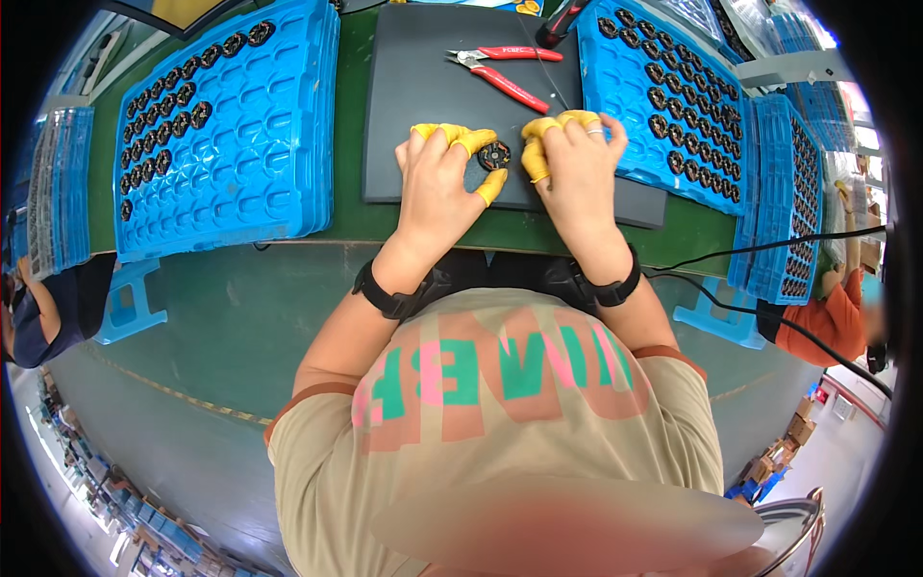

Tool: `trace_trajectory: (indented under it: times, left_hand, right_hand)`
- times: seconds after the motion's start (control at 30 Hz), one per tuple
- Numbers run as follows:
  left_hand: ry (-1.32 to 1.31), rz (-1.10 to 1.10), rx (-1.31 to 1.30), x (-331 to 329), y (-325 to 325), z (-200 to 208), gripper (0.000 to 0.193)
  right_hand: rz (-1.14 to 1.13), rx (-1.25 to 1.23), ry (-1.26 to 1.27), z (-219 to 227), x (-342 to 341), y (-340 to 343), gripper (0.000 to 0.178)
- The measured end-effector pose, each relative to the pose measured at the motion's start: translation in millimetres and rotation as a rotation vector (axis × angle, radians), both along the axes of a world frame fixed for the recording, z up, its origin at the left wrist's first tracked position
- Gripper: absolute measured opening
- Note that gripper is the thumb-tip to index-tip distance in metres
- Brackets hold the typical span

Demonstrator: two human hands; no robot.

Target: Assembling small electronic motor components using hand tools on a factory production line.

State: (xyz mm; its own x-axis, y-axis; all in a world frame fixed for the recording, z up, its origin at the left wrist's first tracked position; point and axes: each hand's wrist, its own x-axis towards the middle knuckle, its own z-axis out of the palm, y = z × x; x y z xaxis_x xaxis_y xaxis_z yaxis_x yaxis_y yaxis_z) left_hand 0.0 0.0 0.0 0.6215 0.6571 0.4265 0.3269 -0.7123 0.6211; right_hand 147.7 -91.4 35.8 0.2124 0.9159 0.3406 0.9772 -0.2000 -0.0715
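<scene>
My left hand, in yellow finger cots, grips a small round black part with copper-coloured bits, like a motor stator, between thumb and fingers. It is held over the near part of a dark grey mat. Just to its right my right hand, also in yellow finger cots and with a ring, has its fingers pinched together. Whatever those fingertips may hold is hidden. Beyond both hands, red-handled cutters lie with their jaws pointing left. A thin wire-like line runs down toward my right hand.
Blue trays flank the mat, each partly filled with similar round parts. A black-and-red tool stands at the mat's far right corner. Black cables cross at the right. Other people sit at both sides.
</scene>
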Motion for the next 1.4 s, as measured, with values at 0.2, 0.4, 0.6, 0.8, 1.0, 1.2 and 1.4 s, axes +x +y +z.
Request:
trace_trajectory:
  times: [0.2,0.4,0.6,0.8,1.0,1.2,1.4]
  left_hand:
    - [0.011,-0.004,0.030,-5,0,0,0.038]
    - [-0.047,-0.051,0.012,2,0,-3,0.042]
    - [-0.064,-0.021,0.045,-3,7,8,0.038]
    - [-0.066,-0.053,0.031,4,4,-1,0.031]
    - [-0.184,-0.077,-0.016,16,-13,-11,0.032]
    - [-0.184,-0.097,-0.017,20,-3,-11,0.033]
    - [-0.199,-0.052,0.011,26,-1,-23,0.035]
  right_hand:
    - [-0.121,0.119,0.024,2,10,-9,0.035]
    - [-0.141,0.258,-0.028,-3,30,-10,0.029]
    - [-0.008,0.449,0.015,-11,27,-5,0.038]
    - [0.111,0.439,0.041,-5,13,-10,0.029]
    - [0.065,0.343,-0.061,-31,47,-34,0.025]
    - [0.009,0.345,-0.081,-68,82,-30,0.026]
    - [0.098,0.446,0.008,-42,53,-23,0.024]
